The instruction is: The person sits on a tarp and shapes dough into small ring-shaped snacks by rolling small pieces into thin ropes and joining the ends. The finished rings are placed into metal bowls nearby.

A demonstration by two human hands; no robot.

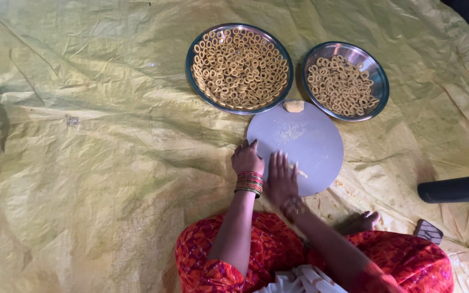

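Right hand (281,178) flat, fingers spread, pressing a dough strip (301,173) on round board (299,144); left hand (246,157) curled, grip loosely closed, empty, at board edge.

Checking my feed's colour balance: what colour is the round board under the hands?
Pale grey round board, seen best in the head view.
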